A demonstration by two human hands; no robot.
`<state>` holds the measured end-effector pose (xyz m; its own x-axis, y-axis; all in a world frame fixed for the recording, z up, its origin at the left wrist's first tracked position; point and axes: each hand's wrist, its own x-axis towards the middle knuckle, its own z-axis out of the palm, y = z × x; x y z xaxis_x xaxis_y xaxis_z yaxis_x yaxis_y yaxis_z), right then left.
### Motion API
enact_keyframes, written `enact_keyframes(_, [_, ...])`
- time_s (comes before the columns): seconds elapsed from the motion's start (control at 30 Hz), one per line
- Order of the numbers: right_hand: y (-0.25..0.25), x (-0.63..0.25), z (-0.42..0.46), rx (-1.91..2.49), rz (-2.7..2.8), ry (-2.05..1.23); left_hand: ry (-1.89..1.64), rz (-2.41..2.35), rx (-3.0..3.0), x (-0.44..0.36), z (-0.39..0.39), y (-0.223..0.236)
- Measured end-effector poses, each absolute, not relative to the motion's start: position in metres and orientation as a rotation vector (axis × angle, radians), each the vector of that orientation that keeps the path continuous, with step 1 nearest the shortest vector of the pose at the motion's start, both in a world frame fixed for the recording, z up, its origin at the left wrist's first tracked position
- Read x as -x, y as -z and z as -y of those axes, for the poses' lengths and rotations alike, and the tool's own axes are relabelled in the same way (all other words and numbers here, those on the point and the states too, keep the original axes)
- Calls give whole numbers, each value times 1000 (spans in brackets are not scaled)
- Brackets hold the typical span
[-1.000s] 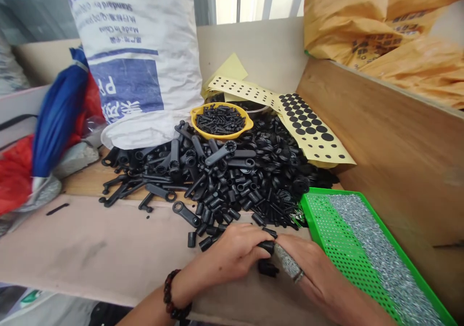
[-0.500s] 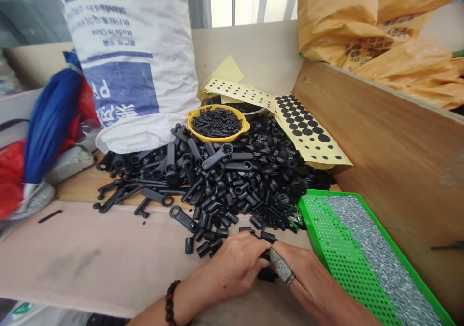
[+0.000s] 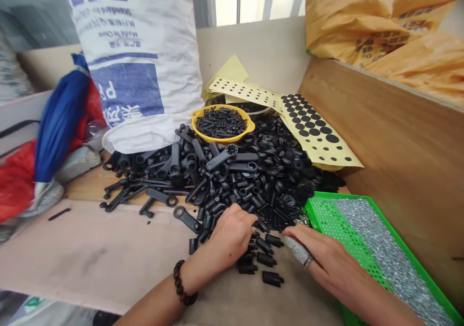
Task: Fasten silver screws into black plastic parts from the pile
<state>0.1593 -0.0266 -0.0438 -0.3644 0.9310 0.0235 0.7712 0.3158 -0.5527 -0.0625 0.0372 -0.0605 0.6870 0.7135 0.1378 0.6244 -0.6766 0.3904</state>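
My left hand (image 3: 232, 234) rests at the front edge of a big pile of black plastic parts (image 3: 232, 176). Its fingers curl down over small black sleeves (image 3: 263, 246), so what they grip is hidden. A dark bead bracelet (image 3: 183, 287) is on that wrist. My right hand (image 3: 321, 258) lies low beside it with its fingers stretched toward the pile. They reach close to the near corner of the green perforated tray (image 3: 326, 219). One finger wears a glittery cover (image 3: 296, 248) and a ring. A few loose sleeves (image 3: 272, 278) lie between and below my hands.
The tray holds many small silver metal bits (image 3: 384, 248). A yellow bowl of black screws (image 3: 222, 122) sits behind the pile. Yellow sheets of black round stickers (image 3: 308, 125) lie beside it. A white sack (image 3: 137, 60) stands at the back left, and a wooden wall (image 3: 398, 147) is on the right.
My hands were together on one black sleeve and have now come apart. The left hand moved forward into the pile's edge, and the right slid toward the tray corner. More loose sleeves lie on the table.
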Motion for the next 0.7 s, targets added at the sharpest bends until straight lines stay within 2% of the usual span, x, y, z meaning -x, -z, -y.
enact_keyframes(0.27, [65,-175,20,1497,2415,-27,-169,-1082,-2704,62,-34,63])
enact_keyframes(0.53, [66,-162,5,1446,2520,149,-106,-1029,-2761,70,-34,40])
enact_keyframes(0.7, [71,-153,2,1399,2529,223,49,-1064,-2914,73,-37,37])
